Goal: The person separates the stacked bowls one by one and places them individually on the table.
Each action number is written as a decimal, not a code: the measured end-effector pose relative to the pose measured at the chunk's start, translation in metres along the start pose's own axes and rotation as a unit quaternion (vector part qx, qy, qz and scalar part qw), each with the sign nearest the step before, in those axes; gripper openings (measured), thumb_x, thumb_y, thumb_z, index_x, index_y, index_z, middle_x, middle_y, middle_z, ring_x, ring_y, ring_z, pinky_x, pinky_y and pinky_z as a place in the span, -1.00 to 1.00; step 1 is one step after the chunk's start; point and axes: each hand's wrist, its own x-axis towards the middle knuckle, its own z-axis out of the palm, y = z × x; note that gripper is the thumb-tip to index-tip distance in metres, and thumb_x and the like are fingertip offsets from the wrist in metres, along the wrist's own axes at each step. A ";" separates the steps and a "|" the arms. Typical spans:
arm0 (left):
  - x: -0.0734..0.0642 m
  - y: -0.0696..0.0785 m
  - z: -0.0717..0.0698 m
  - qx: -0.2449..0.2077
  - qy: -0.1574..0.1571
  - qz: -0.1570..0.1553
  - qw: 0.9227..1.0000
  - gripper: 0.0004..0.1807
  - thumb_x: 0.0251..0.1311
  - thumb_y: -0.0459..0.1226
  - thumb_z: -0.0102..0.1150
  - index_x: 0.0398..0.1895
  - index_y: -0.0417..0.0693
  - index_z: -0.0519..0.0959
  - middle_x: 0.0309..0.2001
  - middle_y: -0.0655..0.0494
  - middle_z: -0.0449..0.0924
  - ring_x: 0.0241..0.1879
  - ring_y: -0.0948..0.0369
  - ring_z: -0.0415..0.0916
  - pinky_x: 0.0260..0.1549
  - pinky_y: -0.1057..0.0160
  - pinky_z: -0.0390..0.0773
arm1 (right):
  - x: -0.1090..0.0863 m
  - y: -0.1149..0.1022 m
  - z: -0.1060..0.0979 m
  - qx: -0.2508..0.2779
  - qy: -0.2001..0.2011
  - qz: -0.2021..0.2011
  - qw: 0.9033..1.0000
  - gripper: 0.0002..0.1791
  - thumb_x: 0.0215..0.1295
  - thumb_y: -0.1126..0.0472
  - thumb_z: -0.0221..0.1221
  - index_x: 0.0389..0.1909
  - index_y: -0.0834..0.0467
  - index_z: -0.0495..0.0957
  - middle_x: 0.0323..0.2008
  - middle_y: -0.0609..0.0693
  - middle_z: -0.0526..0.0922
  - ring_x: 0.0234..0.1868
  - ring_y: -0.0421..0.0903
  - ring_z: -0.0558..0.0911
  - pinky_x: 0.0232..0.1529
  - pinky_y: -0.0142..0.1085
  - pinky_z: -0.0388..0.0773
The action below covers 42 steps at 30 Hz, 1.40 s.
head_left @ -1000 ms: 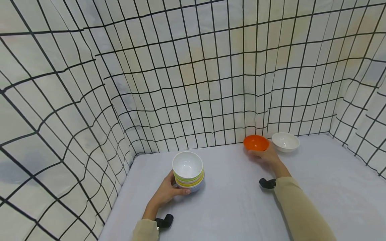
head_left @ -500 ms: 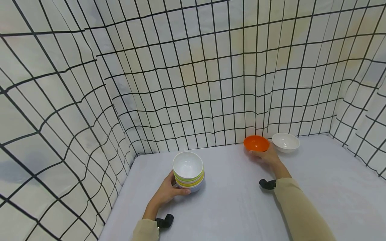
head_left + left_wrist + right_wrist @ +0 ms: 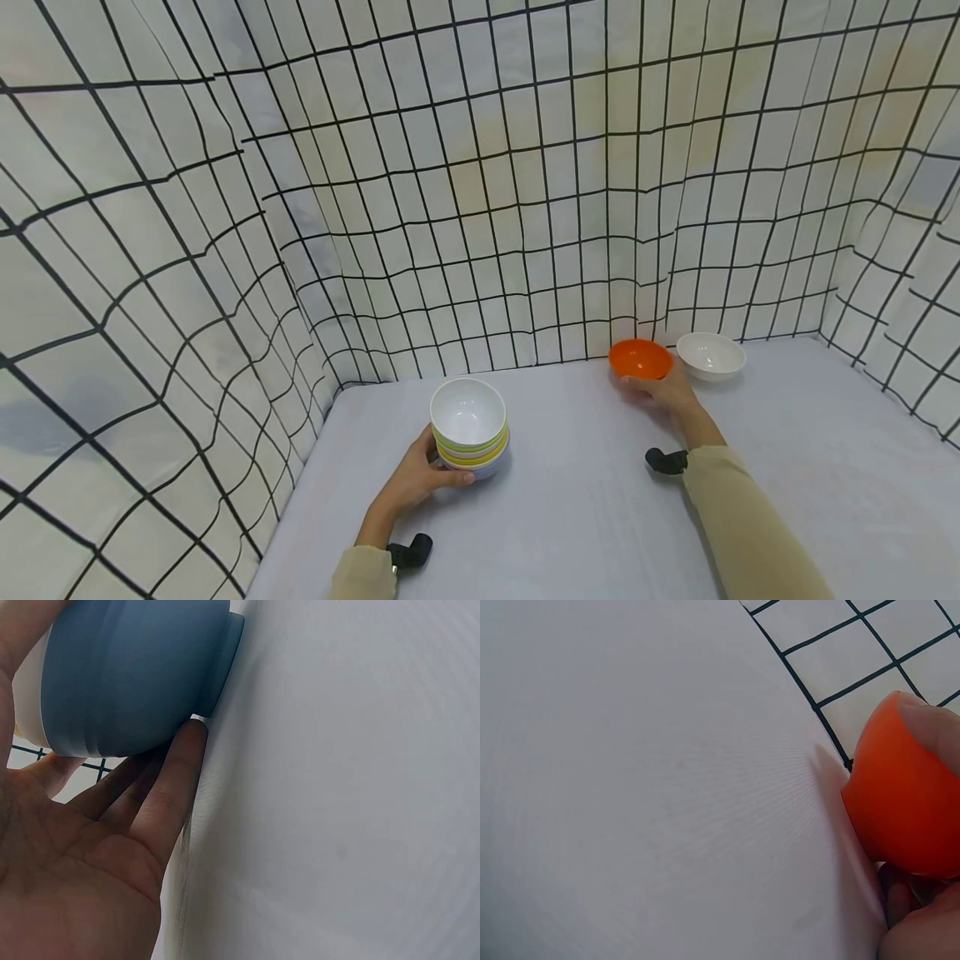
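On the left of the table stands a stack of bowls (image 3: 468, 412), with a white one on top, green and yellow rims below and a blue bowl (image 3: 135, 671) at the bottom. My left hand (image 3: 422, 473) grips the stack's near left side, thumb in front and fingers round the left. At the back right, my right hand (image 3: 663, 387) holds an orange bowl (image 3: 640, 358) by its near right side. In the right wrist view its thumb lies near the rim of the bowl; part of the bowl and hand is cut off by the frame edge.
A white bowl (image 3: 710, 356) stands just right of the orange one, close to the right hand. Behind the white table (image 3: 570, 483) rises a pale wall with a black grid (image 3: 487, 208), which also runs along both sides.
The orange bowl and right hand have shifted very slightly right, toward the white bowl. The left hand keeps its hold on the stack, almost still.
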 end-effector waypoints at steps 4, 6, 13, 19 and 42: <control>-0.001 0.000 0.001 -0.002 -0.003 0.005 1.000 0.23 -0.20 -0.14 0.71 0.58 0.25 0.15 0.47 0.04 0.40 0.50 -0.13 0.29 0.50 -0.28 0.24 | -0.002 0.000 0.000 0.003 0.000 0.010 1.000 0.28 0.19 0.18 0.46 0.64 0.15 -0.33 0.60 0.32 -0.03 0.56 0.34 0.09 0.58 0.23 0.13; -0.001 0.000 0.001 -0.001 -0.003 0.006 1.000 0.22 -0.19 -0.14 0.71 0.58 0.23 0.15 0.46 0.03 0.40 0.50 -0.13 0.30 0.49 -0.29 0.25 | -0.002 0.001 0.000 0.002 0.001 0.012 1.000 0.29 0.20 0.17 0.45 0.63 0.15 -0.36 0.60 0.33 -0.04 0.56 0.35 0.08 0.58 0.23 0.12; 0.000 0.000 0.001 -0.004 0.001 -0.001 1.000 0.21 -0.18 -0.14 0.71 0.58 0.26 0.16 0.47 0.05 0.39 0.52 -0.13 0.27 0.51 -0.28 0.22 | -0.004 0.001 0.001 0.002 0.005 0.012 1.000 0.28 0.22 0.17 0.44 0.63 0.17 -0.37 0.60 0.34 -0.04 0.57 0.34 0.08 0.60 0.21 0.10; -0.001 0.000 0.001 -0.006 -0.003 0.000 1.000 0.23 -0.20 -0.13 0.71 0.58 0.30 0.14 0.47 0.08 0.39 0.52 -0.11 0.26 0.52 -0.28 0.21 | -0.007 0.000 -0.001 0.003 0.004 0.017 1.000 0.30 0.22 0.14 0.45 0.62 0.18 -0.40 0.60 0.34 -0.08 0.58 0.34 0.05 0.60 0.21 0.08; 0.000 0.000 0.000 0.006 -0.003 0.004 1.000 0.22 -0.21 -0.13 0.71 0.57 0.31 0.16 0.47 0.06 0.39 0.51 -0.13 0.27 0.51 -0.28 0.22 | -0.021 0.005 -0.004 0.048 -0.001 0.027 0.999 0.32 0.26 0.10 0.42 0.62 0.11 -0.48 0.63 0.33 -0.15 0.62 0.29 -0.01 0.64 0.23 -0.10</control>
